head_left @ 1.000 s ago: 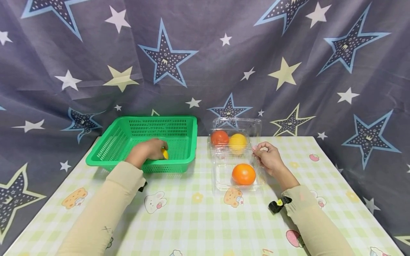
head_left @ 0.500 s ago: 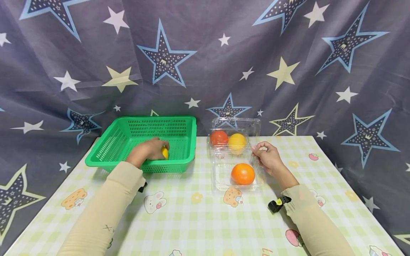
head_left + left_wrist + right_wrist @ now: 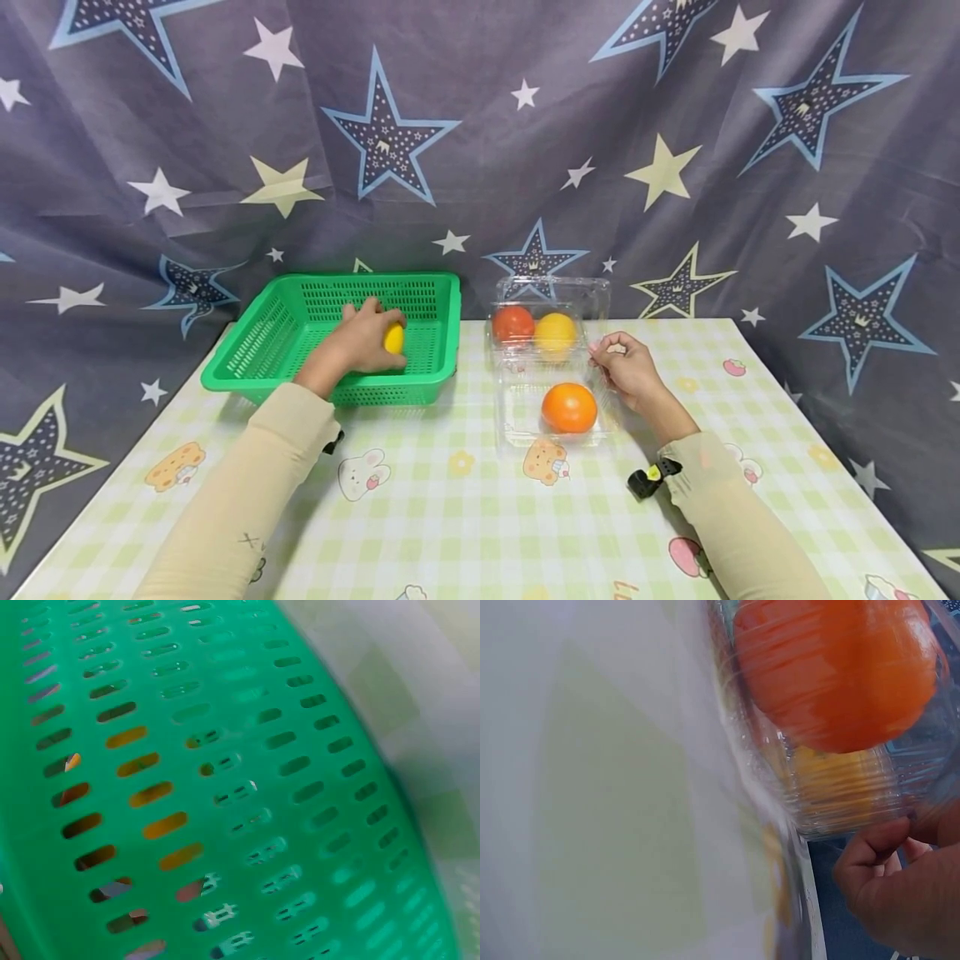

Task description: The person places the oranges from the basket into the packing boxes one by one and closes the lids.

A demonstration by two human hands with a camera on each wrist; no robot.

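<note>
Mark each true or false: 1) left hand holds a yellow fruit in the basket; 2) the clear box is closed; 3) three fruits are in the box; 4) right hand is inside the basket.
1) True: the left hand grips the yellow fruit inside the basket.
2) False: the box stands open.
3) True: red, yellow and orange fruits.
4) False: the right hand is at the box's right edge.

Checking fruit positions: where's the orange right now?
In the head view, the orange sits in the near part of the clear plastic box, right of centre on the table, just left of the right hand.
</note>
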